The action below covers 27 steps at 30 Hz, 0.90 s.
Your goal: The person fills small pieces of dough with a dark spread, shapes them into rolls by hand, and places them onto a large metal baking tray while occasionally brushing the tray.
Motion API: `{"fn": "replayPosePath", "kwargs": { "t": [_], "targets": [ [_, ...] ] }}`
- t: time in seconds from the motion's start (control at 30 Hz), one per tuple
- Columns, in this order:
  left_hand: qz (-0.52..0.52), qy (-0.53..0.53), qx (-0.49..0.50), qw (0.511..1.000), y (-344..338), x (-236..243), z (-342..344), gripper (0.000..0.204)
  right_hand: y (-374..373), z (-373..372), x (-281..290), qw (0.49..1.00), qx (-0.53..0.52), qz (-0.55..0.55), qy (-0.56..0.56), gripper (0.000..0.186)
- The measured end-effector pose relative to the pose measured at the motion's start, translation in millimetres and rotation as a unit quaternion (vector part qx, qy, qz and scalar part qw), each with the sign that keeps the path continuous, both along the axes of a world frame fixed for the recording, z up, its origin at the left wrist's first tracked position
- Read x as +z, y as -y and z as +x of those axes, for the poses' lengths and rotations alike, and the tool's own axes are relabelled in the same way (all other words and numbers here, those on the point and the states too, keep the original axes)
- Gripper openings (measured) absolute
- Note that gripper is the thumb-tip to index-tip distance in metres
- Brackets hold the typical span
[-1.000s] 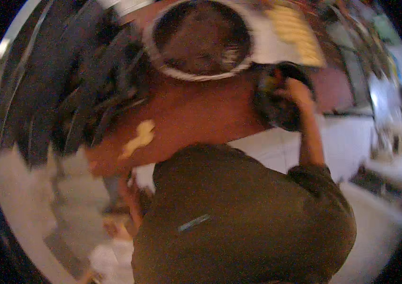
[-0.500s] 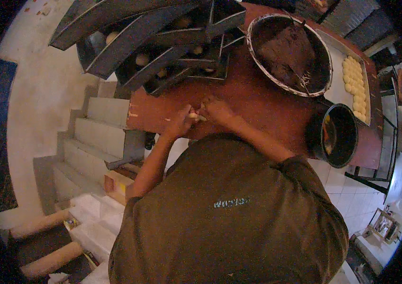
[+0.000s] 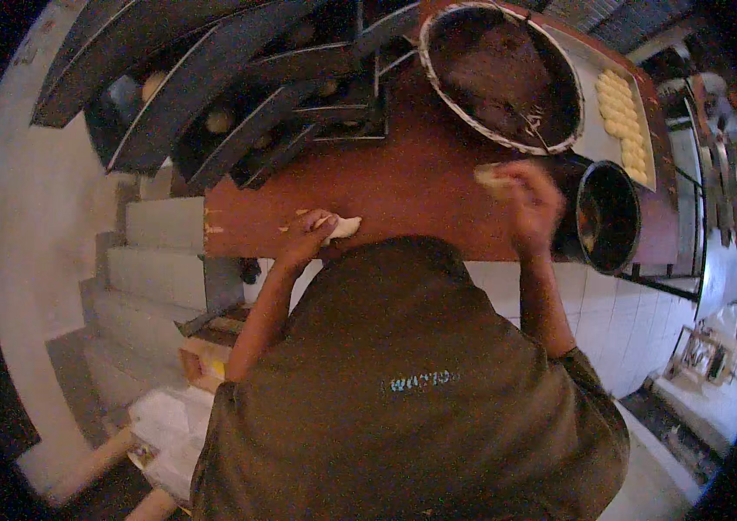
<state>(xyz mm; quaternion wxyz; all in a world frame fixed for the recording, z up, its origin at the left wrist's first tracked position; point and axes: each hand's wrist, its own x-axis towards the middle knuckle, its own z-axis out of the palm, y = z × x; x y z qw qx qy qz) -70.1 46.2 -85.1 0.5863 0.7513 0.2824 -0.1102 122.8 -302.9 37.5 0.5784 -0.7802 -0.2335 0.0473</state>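
My left hand is closed on a soft pale piece of dough at the near edge of the reddish wooden table. My right hand, smeared by motion, is raised toward the right with a small pale yellowish object in its fingertips, too blurred to name surely. Just right of it stands a black bucket with something orange and yellow inside. Behind the bucket is a large round basin of dark brown mixture with an implement lying in it.
Stacked dark metal tins, some holding round pale pieces, fill the back left. A shallow tray bears rows of pale dough pieces at the back right. Tiled steps lie left of the table, cardboard boxes lower left.
A second ago my right hand was in the bucket. It then joined my left hand at the table and has now risen rightward, while my left hand stays on the dough, slightly lower.
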Motion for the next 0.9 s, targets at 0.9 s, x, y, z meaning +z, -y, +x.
{"fn": "replayPosePath", "kwargs": {
  "t": [0.9],
  "targets": [
    [0.375, 0.270, -0.045, 0.886, 37.2, -45.7, 31.3, 0.055, 27.8, 165.9, -9.5, 0.814, 0.015, -0.554, 0.176, 0.023]
  ]
}}
